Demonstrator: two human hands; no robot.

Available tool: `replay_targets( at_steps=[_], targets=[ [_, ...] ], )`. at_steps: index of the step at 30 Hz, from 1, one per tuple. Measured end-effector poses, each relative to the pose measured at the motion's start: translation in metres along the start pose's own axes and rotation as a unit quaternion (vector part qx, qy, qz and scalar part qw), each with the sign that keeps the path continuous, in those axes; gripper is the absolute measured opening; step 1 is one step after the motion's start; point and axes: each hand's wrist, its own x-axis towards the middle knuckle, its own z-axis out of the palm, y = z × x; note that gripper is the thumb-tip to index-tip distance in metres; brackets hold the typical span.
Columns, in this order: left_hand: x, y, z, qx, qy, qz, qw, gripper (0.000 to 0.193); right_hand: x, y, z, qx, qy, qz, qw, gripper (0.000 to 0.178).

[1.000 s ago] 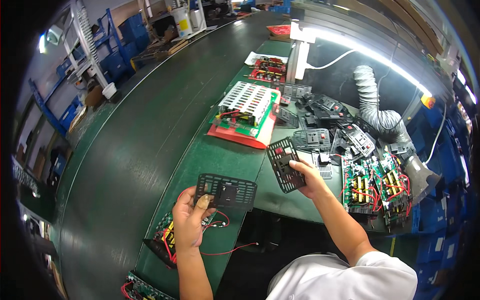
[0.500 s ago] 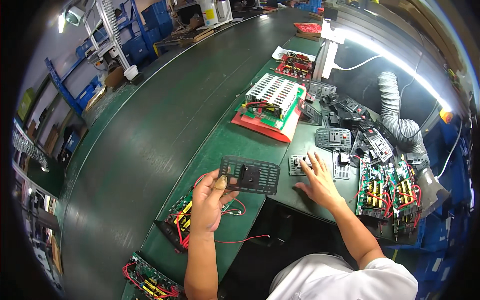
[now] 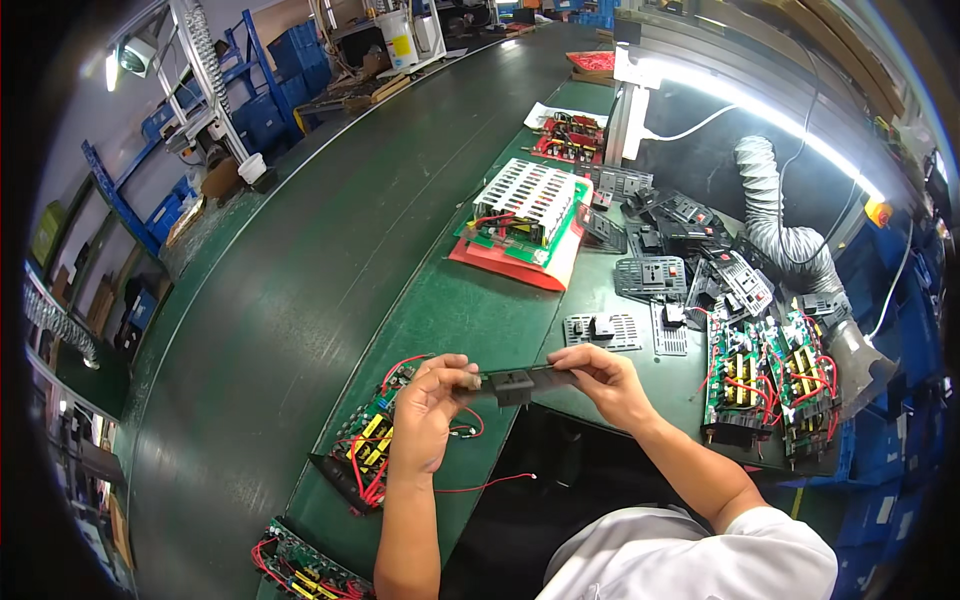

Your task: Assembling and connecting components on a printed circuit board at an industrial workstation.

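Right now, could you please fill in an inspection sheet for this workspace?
Surface: green bench, parts spread along it.
Job's things: black panel, held nearly edge-on.
Clutter: piled black panels near the lit lamp; circuit boards at left and right.
Grips: left grip and right grip pinch the panel's opposite ends.
Cables: red wires by the circuit boards, one end reaching past the bench edge.
Surroundings: ribbed duct beside the pile; blue bins beyond.

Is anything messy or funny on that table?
Yes: the black slotted panels beside the silver hose look jumbled, tilted over each other, and a red wire pokes out beyond the table. Nothing looks spilled.
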Motion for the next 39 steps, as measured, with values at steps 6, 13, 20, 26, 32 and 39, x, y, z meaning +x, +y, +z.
replay_targets(
  at_steps=[6, 13, 20, 26, 32, 39],
  targets=[
    [0.002, 0.003, -0.001, 0.119, -0.02, 0.031, 0.992, 0.021, -0.011, -0.003, 0.0, -0.086, 0.003, -0.054, 0.995, 0.023],
    [-0.003, 0.015, -0.005, 0.208, -0.027, -0.104, 0.972, 0.021, -0.011, 0.003, -0.027, -0.212, -0.194, 0.131, 0.949, 0.042],
    [0.003, 0.014, -0.004, 0.143, 0.04, -0.102, 0.984, 0.023, 0.028, 0.035, -0.074, -0.566, 0.007, -0.041, 0.823, 0.079],
    [0.0, 0.018, -0.007, 0.103, 0.067, -0.102, 0.987, 0.025, 0.033, 0.038, -0.069, -0.459, 0.025, 0.005, 0.888, 0.069],
    [0.001, 0.014, -0.008, 0.075, 0.064, -0.108, 0.989, 0.028, 0.023, 0.033, -0.049, -0.454, 0.076, -0.074, 0.884, 0.047],
    [0.009, 0.001, 0.002, 0.023, 0.117, -0.127, 0.985, 0.037, 0.002, 0.026, -0.018, -0.198, 0.058, -0.022, 0.978, 0.055]
  ],
)
